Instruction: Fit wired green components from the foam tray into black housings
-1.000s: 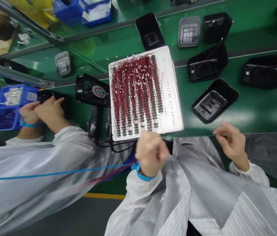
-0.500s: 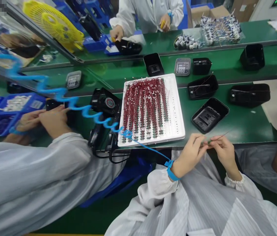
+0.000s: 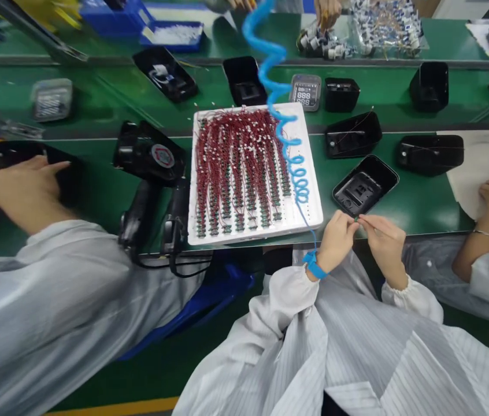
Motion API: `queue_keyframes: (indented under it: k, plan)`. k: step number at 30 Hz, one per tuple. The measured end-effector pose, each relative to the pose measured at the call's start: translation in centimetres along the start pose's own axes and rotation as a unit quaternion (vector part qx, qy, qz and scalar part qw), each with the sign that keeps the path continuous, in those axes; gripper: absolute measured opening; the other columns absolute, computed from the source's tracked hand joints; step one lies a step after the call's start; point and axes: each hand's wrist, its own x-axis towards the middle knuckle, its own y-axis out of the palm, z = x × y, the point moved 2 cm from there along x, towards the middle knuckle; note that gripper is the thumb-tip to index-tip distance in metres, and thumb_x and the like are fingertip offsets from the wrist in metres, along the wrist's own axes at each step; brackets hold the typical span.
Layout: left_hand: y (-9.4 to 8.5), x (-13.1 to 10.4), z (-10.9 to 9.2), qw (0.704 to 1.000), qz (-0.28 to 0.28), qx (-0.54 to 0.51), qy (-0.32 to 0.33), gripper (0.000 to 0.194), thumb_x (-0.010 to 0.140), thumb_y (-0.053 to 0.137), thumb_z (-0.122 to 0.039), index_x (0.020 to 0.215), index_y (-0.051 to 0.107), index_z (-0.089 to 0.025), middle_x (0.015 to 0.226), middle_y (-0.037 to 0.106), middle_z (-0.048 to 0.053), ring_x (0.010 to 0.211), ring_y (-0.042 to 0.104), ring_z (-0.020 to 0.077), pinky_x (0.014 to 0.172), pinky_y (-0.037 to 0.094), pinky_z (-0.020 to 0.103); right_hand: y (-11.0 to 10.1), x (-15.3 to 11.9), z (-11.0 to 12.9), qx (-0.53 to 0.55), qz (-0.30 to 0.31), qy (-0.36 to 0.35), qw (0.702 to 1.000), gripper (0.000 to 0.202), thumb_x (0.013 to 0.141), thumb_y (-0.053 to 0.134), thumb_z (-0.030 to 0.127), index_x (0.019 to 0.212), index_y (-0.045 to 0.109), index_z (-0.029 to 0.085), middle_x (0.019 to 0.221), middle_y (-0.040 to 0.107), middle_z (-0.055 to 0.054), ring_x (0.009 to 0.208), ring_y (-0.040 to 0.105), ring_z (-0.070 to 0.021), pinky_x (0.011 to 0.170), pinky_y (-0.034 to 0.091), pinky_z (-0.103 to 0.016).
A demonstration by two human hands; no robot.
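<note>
1. Fingertips (image 3: 350, 222) pressed close: your left hand (image 3: 333, 240) and right hand (image 3: 384, 241) pinch a small green part (image 3: 356, 219), mostly hidden, too tiny to make out.
2. Just beyond your grip, there's an open black shell (image 3: 366, 184).
3. Left of your grip, a blue coiled cord (image 3: 273, 55) crosses the white tray (image 3: 290, 222), covering some of its right side.
4. Far left, co-worker's hands (image 3: 28, 182), one cut off.

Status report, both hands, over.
Left-hand grip, right-hand grip: both pinching small green part. Black housing just beyond. Blue coiled cord partly blocks view of white tray.
</note>
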Motion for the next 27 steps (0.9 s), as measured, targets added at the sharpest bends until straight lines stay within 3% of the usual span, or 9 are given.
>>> queue_keyframes:
  k: [2, 6, 12, 16, 21, 27]
  plan:
    - [0.6, 0.8, 0.3, 1.000, 0.004, 0.005, -0.004, 0.016, 0.099, 0.058, -0.014, 0.084, 0.054, -0.020, 0.093, 0.056, 0.003, 0.090, 0.061, 0.0182, 0.087, 0.053, 0.034, 0.3, 0.9, -0.6, -0.015, 0.009, -0.007, 1.000, 0.024, 0.098, 0.061, 0.035, 0.090, 0.081, 0.024, 0.098, 0.081, -0.007, 0.089, 0.077, -0.0228, 0.087, 0.063, -0.040]
    - [0.9, 1.2, 1.3, 1.000, -0.004, 0.010, 0.021, 0.004, 0.101, 0.053, -0.014, 0.099, 0.054, -0.018, 0.109, 0.055, 0.009, 0.100, 0.062, 0.0206, 0.091, 0.055, 0.037, 0.6, 3.8, -1.9, -0.061, 0.101, 0.007, 0.993, 0.022, 0.095, 0.062, 0.031, 0.089, 0.082, 0.024, 0.094, 0.081, -0.006, 0.089, 0.077, -0.0228, 0.084, 0.061, -0.036]
    - [1.1, 0.8, 2.2, 0.999, -0.018, 0.009, 0.041, 0.017, 0.100, 0.048, -0.011, 0.117, 0.051, -0.016, 0.123, 0.052, 0.015, 0.115, 0.062, 0.0240, 0.097, 0.056, 0.040, 2.7, 7.0, -3.1, -0.112, 0.174, 0.060, 0.977, 0.021, 0.092, 0.060, 0.023, 0.084, 0.080, 0.023, 0.093, 0.081, -0.004, 0.089, 0.076, -0.0232, 0.085, 0.057, -0.035]
    - [0.9, 0.9, 2.1, 0.998, -0.034, 0.038, 0.035, 0.023, 0.099, 0.046, -0.009, 0.119, 0.053, -0.015, 0.122, 0.053, 0.015, 0.118, 0.061, 0.0253, 0.104, 0.054, 0.043, 4.8, 7.5, -3.7, -0.183, 0.221, 0.072, 0.955, 0.014, 0.089, 0.064, 0.021, 0.087, 0.078, 0.021, 0.084, 0.079, -0.006, 0.081, 0.073, -0.0246, 0.077, 0.051, -0.035]
    - [0.7, 0.6, 2.2, 0.997, -0.025, 0.072, 0.030, 0.030, 0.101, 0.042, -0.010, 0.129, 0.054, -0.012, 0.124, 0.052, 0.016, 0.120, 0.061, 0.0250, 0.108, 0.052, 0.042, 5.2, 7.5, -3.7, -0.219, 0.251, 0.061, 0.941, 0.010, 0.090, 0.064, 0.020, 0.086, 0.072, 0.021, 0.086, 0.076, -0.008, 0.081, 0.069, -0.0255, 0.076, 0.049, -0.036]
    - [1.1, 1.0, 2.4, 0.992, -0.003, 0.124, 0.032, 0.042, 0.102, 0.048, -0.013, 0.144, 0.048, -0.010, 0.132, 0.051, 0.018, 0.117, 0.062, 0.0263, 0.106, 0.053, 0.041, 5.2, 7.6, -3.6, -0.246, 0.245, 0.010, 0.938, 0.007, 0.093, 0.057, 0.016, 0.089, 0.062, 0.019, 0.096, 0.067, -0.013, 0.094, 0.061, -0.0291, 0.090, 0.050, -0.044]
